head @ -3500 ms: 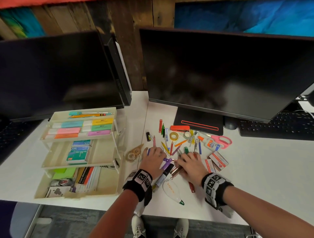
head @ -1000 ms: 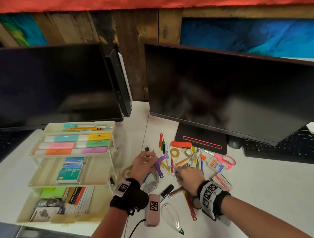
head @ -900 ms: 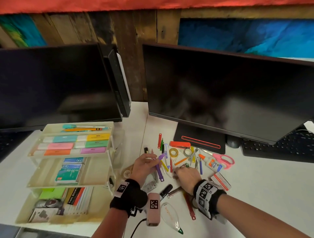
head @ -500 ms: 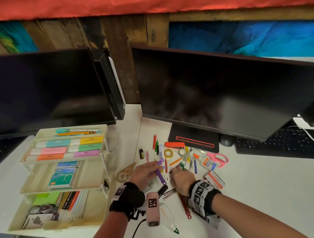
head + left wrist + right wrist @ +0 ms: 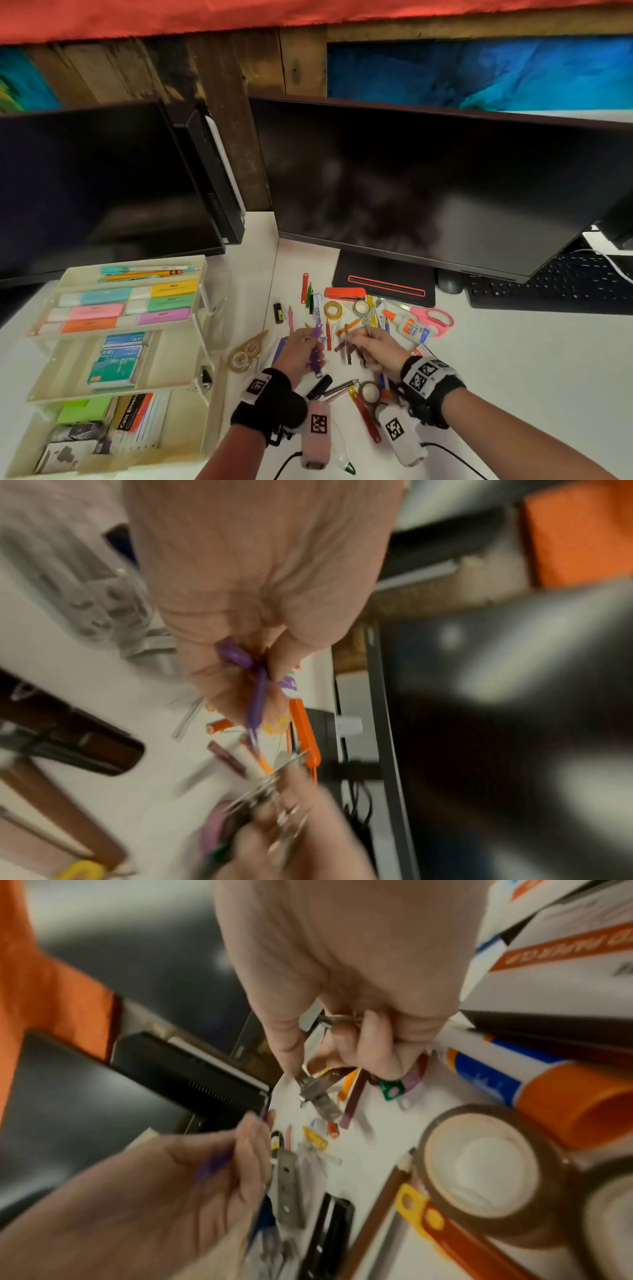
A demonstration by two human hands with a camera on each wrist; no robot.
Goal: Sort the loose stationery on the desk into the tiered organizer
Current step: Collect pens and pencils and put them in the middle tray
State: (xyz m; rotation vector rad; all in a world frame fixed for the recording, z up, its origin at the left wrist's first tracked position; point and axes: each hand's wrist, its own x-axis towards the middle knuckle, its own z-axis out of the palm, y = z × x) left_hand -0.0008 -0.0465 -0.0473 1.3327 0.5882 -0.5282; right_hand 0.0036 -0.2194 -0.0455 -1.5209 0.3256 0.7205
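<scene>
The cream tiered organizer [image 5: 202, 342] stands at the desk's left, with highlighters and pencils on top, staple boxes in the middle and notes and envelopes at the bottom. Loose stationery [image 5: 346, 318] lies in a pile before the right monitor. My left hand [image 5: 308, 342] hovers over the pile's left side and grips purple plastic pieces [image 5: 317, 349], which the blurred left wrist view shows as purple pieces [image 5: 257, 696]. My right hand [image 5: 363, 339] is just right of it, pinching a bundle of thin metal and dark pieces [image 5: 348, 346]. The right wrist view shows the metal pieces [image 5: 318, 1091] under its thumb.
Two dark monitors [image 5: 428, 192] stand behind the pile, a keyboard [image 5: 555, 287] at the right. In the pile: red stapler [image 5: 345, 294], glue bottle [image 5: 409, 327], pink scissors [image 5: 433, 318], tape rolls [image 5: 369, 390], tape dispenser [image 5: 248, 351], black marker [image 5: 320, 385].
Both hands have lifted slightly off the pile. The left still holds the purple pieces; the right now holds a raised bundle of thin pieces. The head view has shifted.
</scene>
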